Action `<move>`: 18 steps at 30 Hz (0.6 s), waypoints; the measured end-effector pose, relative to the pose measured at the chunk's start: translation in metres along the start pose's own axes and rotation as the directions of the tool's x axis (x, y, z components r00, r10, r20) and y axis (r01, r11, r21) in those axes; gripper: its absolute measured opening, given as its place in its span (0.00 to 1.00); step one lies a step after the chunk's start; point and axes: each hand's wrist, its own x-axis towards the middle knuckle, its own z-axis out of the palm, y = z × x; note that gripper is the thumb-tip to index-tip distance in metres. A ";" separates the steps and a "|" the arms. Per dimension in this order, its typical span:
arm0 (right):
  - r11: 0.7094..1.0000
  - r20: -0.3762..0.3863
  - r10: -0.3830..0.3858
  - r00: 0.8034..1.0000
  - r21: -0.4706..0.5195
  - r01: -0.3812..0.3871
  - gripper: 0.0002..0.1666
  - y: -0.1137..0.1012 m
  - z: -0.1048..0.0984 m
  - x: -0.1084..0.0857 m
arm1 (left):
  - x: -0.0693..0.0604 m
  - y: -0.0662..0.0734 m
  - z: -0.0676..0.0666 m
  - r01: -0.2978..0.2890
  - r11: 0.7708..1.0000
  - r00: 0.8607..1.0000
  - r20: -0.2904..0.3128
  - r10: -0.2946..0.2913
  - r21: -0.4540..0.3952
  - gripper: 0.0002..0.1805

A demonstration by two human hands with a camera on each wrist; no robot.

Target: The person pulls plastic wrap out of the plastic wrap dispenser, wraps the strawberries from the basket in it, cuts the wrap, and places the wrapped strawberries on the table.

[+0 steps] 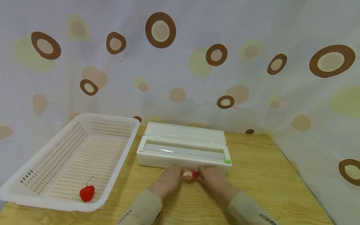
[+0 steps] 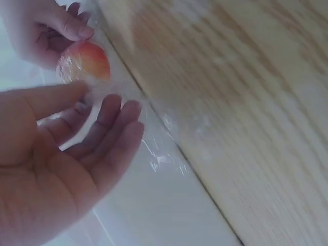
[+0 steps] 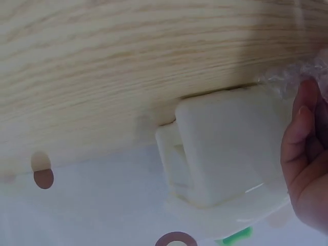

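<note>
Fruit (image 1: 189,175), red/yellow, in clear film (image 3: 292,77), betw L hand (image 1: 168,178) & R hand (image 1: 212,178), just in front of white box (image 1: 182,162) on surface (image 1: 253,193). L grip pinches film one side, R grip appar likewise opposite (fingertips part hidden), prob to keep it snug. Box lid (image 1: 185,132) up, likely for access to roll (image 1: 185,151).

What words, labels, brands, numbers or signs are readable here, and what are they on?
Nothing is legible.
Dark lettering on the pale beige left sleeve: too small and blurred to read.
Dark print on the pale beige right sleeve: likewise unreadable.
Long white plastic box: no text visible.
White spotted curtain: faint grey marks, perhaps not writing.
</note>
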 end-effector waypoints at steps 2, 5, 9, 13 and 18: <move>1.000 -0.008 -0.019 1.000 0.015 0.019 0.15 0.001 0.001 -0.001 | 0.000 -0.001 -0.002 -0.010 0.997 1.000 0.027 0.013 -0.080 0.08; 0.998 0.003 -0.039 0.999 0.054 0.039 0.13 0.002 -0.001 -0.001 | 0.001 -0.001 -0.005 0.005 0.975 0.999 0.047 0.005 -0.221 0.08; 0.982 0.014 -0.055 0.998 0.179 0.052 0.09 0.000 -0.006 0.002 | 0.004 -0.003 -0.007 0.041 0.908 0.999 0.034 -0.030 -0.417 0.08; 0.947 0.076 -0.051 0.996 0.319 0.024 0.06 -0.005 -0.013 0.005 | 0.007 -0.004 -0.007 0.051 0.842 0.998 -0.004 -0.062 -0.538 0.08; 0.900 0.156 -0.034 0.987 0.435 -0.038 0.08 -0.012 -0.023 0.008 | 0.010 -0.003 -0.007 0.067 0.731 0.992 -0.035 -0.123 -0.679 0.08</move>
